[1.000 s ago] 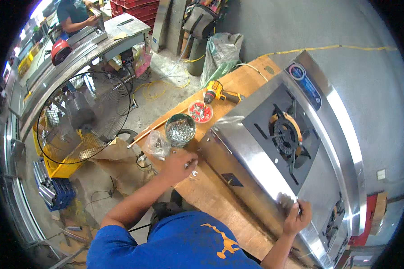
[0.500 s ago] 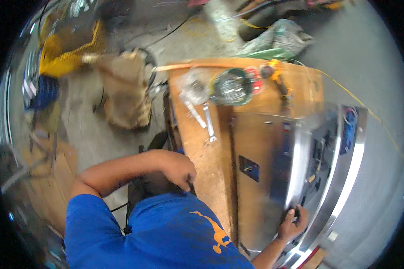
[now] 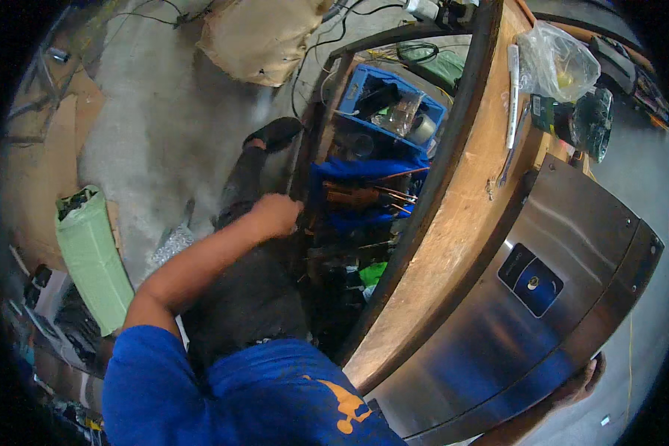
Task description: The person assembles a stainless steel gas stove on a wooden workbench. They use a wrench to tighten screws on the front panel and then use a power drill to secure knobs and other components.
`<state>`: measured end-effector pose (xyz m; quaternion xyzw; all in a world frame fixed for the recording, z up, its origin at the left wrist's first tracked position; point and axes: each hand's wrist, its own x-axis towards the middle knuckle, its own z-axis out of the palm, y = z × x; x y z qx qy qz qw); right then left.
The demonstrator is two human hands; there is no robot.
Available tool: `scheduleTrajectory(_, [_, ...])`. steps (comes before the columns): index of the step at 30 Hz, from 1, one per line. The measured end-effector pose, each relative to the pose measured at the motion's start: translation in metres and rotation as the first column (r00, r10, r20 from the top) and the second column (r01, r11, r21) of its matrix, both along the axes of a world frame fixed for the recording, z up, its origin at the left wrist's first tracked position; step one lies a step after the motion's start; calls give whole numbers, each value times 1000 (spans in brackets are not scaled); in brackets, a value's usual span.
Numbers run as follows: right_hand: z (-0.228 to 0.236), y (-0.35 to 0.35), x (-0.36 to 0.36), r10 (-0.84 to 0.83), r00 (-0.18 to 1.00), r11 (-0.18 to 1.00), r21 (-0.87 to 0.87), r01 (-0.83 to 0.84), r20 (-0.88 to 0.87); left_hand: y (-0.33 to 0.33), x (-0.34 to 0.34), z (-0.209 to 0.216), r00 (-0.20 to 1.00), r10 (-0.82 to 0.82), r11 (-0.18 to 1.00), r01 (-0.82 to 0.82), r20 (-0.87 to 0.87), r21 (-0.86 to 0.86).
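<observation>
A brushed stainless-steel casing point(image 3: 572, 238) with a dark plate point(image 3: 531, 280) on its face stands tilted in view at the right. My right hand point(image 3: 592, 377) is at its far lower edge; the casing covers part of it. Its fingers curl in, and whatever they hold is hidden. My left hand point(image 3: 276, 215) is closed in a fist above my leg, left of the wooden bench point(image 3: 442, 230). Anything inside that fist is hidden from view. A wrench point(image 3: 504, 172) and a slim white stick-like item point(image 3: 513, 97) lie on the bench top beside the casing.
A clear plastic bag point(image 3: 561, 63) rests at the bench's far end. Under the bench sits a blue crate point(image 3: 360, 85) of odds and ends. A green wrapped package point(image 3: 93, 256) lies on the floor at left, near flattened cardboard point(image 3: 59, 141). Brown sheeting point(image 3: 264, 37) lies farther off.
The view has swung, so the bench and casing appear turned and the shelf beneath shows. My left hand has moved forward from my waist. My right hand has gone behind the casing's edge.
</observation>
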<state>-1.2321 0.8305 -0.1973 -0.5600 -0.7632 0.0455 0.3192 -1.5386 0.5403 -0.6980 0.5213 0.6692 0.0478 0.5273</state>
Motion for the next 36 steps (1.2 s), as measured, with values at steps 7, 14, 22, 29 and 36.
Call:
scheduleTrajectory(7, [4, 2, 16, 2, 998, 1000, -15, -1, 63, -12, 88, -30, 983, -69, 994, 83, 171, -75])
scheduleTrajectory(14, [3, 13, 31, 248, 917, 959, 57, -279, 314, 23, 89, -64, 982, -132, 988, 142, 132, -64])
scheduleTrajectory(22, [-14, 36, 19, 220, 876, 938, 152, -310, 430, 57, 144, -128, 963, -6, 985, -42, 270, 168])
scheduleTrajectory(29, [-53, 68, -3, 164, 924, 974, 90, -207, 346, 229, 245, -199, 703, 490, 756, -637, 515, 150])
scheduleTrajectory(36, [-58, 87, -9, 148, 958, 980, 90, -175, 247, 364, 249, -217, 820, 445, 817, -537, 361, 211])
